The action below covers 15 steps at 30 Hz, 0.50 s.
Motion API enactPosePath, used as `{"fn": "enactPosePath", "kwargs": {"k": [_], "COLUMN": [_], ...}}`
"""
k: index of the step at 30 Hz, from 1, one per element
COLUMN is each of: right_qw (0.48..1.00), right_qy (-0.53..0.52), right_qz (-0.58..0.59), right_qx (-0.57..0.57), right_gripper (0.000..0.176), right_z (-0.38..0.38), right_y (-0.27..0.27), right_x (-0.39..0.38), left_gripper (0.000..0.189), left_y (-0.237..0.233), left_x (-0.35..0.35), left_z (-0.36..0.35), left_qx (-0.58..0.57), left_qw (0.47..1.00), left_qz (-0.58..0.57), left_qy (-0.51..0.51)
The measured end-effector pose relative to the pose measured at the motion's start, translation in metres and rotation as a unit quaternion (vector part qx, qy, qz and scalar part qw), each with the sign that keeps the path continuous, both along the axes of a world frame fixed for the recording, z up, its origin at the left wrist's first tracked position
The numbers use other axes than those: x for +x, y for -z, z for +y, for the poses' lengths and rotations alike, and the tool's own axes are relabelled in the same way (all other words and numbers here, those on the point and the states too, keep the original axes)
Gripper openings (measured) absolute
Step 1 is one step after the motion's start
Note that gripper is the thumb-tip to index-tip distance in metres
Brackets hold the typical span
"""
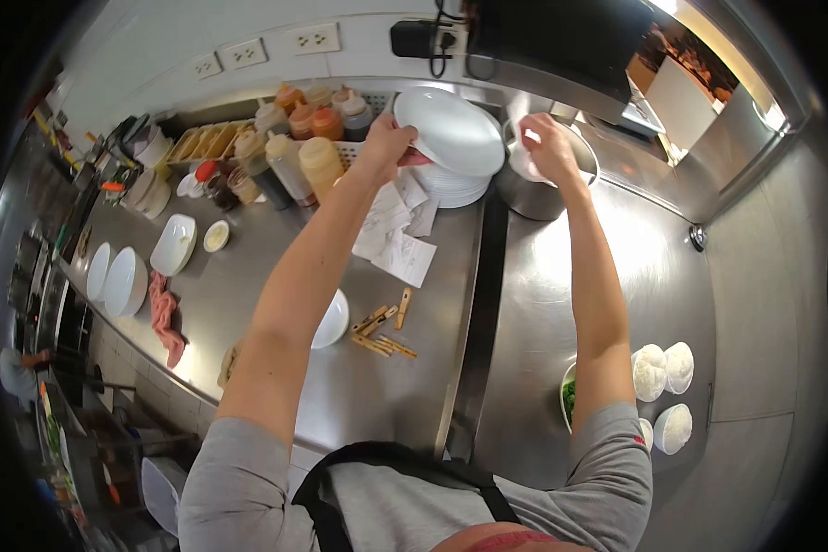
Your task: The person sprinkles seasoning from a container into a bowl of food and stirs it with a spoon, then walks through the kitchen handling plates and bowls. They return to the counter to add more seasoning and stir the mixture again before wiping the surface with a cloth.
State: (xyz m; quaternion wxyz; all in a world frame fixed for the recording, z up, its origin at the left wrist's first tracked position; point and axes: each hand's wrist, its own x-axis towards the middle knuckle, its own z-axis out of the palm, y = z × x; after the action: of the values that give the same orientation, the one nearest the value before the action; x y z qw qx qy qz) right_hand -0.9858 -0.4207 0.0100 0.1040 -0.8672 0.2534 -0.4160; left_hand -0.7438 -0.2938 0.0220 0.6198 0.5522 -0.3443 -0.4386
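My left hand [389,144] pinches the near left rim of a white oval plate [451,124], thumb on top. The plate is tilted over a stack of white plates [455,190] at the back of the steel counter. To the right, my right hand [552,152] is closed on a thin white piece of cloth or paper [522,166]; which of the two I cannot tell. It hangs at the mouth of a round steel pot [534,201], just beside the plates. Printed paper slips [391,230] lie below my left wrist.
Squeeze bottles [320,166] crowd the back left. Wooden clothespins [403,308] and a white dish [332,320] lie mid-counter. Bowls of rice [649,373] and a bowl of greens [569,402] stand right. A pink cloth [164,317] hangs left; a person [17,375] is beyond.
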Motion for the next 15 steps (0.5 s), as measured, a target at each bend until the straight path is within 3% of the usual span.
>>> {"fn": "enactPosePath", "kwargs": {"k": [5,7,9,10,13,15], "right_qw": [0.965,0.958,0.948,0.938,0.892,0.907], "right_qy": [-0.119,-0.167,-0.236,-0.261,-0.334,-0.317], "right_qz": [0.177,0.211,0.197,0.226,0.301,0.253], "right_qx": [-0.15,-0.095,-0.087,-0.023,-0.039,-0.115], "right_gripper": [0.009,0.008,0.02,0.033,0.052,0.046], "right_z": [0.104,0.13,0.15,0.176,0.234,0.241], "right_y": [-0.02,-0.023,-0.016,-0.026,-0.035,-0.03], "right_x": [0.078,0.093,0.106,0.11,0.137,0.156], "left_gripper": [0.021,0.025,0.03,0.025,0.014,0.014], "left_y": [0.004,0.005,0.017,0.022,0.023,0.028], "left_x": [0.0,0.009,0.03,0.041,0.078,0.106], "left_z": [0.089,0.127,0.165,0.187,0.264,0.314], "left_qx": [-0.038,-0.03,-0.077,-0.092,-0.059,-0.046], "left_qw": [0.998,0.999,0.992,0.988,0.984,0.987], "left_qz": [0.038,0.042,0.095,0.125,0.166,0.148], "left_qy": [0.025,0.004,0.018,0.015,-0.036,-0.043]}}
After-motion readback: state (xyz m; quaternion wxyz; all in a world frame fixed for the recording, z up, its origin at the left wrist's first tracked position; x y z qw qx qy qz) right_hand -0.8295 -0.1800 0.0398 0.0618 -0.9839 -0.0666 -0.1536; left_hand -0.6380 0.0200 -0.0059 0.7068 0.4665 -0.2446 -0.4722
